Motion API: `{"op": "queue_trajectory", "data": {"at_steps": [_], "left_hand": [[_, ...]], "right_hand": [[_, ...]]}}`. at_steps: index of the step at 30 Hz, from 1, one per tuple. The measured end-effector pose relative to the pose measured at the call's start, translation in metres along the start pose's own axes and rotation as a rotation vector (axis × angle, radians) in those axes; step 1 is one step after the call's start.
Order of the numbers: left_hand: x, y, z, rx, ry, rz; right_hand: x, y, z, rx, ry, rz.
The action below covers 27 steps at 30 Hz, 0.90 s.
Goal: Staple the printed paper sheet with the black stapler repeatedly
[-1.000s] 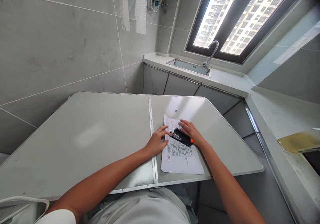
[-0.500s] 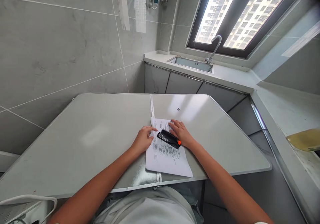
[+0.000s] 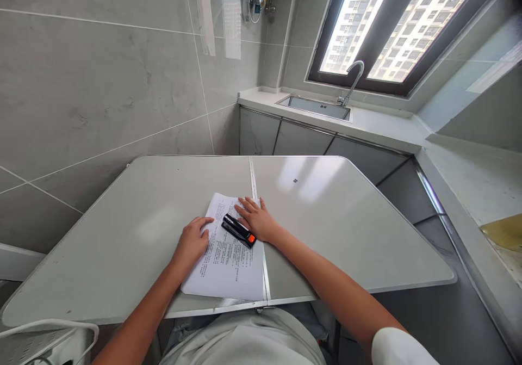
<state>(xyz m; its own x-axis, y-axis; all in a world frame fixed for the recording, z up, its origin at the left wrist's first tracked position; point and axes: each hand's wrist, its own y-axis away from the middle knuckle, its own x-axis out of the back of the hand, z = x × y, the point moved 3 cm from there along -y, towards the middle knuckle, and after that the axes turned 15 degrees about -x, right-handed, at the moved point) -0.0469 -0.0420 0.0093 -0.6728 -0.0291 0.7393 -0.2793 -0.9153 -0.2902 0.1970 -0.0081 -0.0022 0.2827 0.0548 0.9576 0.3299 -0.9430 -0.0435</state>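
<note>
A few printed sheets of paper (image 3: 228, 278) lie on the table by its front edge, slightly turned. On them rests a black stapler (image 3: 239, 230) with an orange end, lying diagonally. My left hand (image 3: 194, 240) is at the left edge of the sheets, index finger stretched over the paper and thumb apart from it; its other fingers are partly hidden. Flat on the upper right of the sheets lies my right hand (image 3: 258, 219), fingers spread, just beside the stapler. Neither hand is gripping the stapler.
The pale folding table (image 3: 122, 256) has a metal seam down its middle. A white appliance with a cord (image 3: 53, 338) stands at the lower left. Beyond are a sink (image 3: 316, 105), a faucet (image 3: 354, 82) and a counter (image 3: 481, 174) holding a yellowish object (image 3: 505, 232).
The sheets have shifted left across the table seam with the stapler on top, and both hands have moved left with them. My right hand's fingers now look more spread.
</note>
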Motion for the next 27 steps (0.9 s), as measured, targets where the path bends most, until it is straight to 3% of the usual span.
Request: {"op": "queue_trajectory", "data": {"at_steps": [7,11,13,16,20,23,25,27], "left_hand": [[0.04,0.022,-0.047,-0.022,-0.177,-0.031],[0.047,0.033,-0.056,-0.058,-0.219,-0.039],[0.048,0.038,-0.056,-0.061,-0.27,-0.035],[0.047,0.046,-0.052,-0.083,-0.334,-0.007],[0.045,0.051,-0.048,-0.104,-0.346,0.017],[0.043,0.05,-0.046,-0.094,-0.358,0.006],[0.042,0.05,-0.046,-0.089,-0.367,-0.003],[0.042,0.049,-0.045,-0.09,-0.374,-0.001]], "right_hand": [[-0.02,-0.046,-0.045,0.084,0.006,-0.001],[-0.025,-0.055,-0.06,0.115,-0.003,0.03],[-0.02,-0.057,-0.052,0.131,-0.035,0.06],[-0.001,-0.06,-0.001,-0.007,-0.142,0.16],[0.029,-0.048,0.124,-0.439,-0.226,0.438],[0.039,-0.034,0.198,-0.611,-0.17,0.561],[0.039,-0.028,0.224,-0.637,-0.134,0.544],[0.038,-0.027,0.234,-0.617,-0.097,0.499]]}}
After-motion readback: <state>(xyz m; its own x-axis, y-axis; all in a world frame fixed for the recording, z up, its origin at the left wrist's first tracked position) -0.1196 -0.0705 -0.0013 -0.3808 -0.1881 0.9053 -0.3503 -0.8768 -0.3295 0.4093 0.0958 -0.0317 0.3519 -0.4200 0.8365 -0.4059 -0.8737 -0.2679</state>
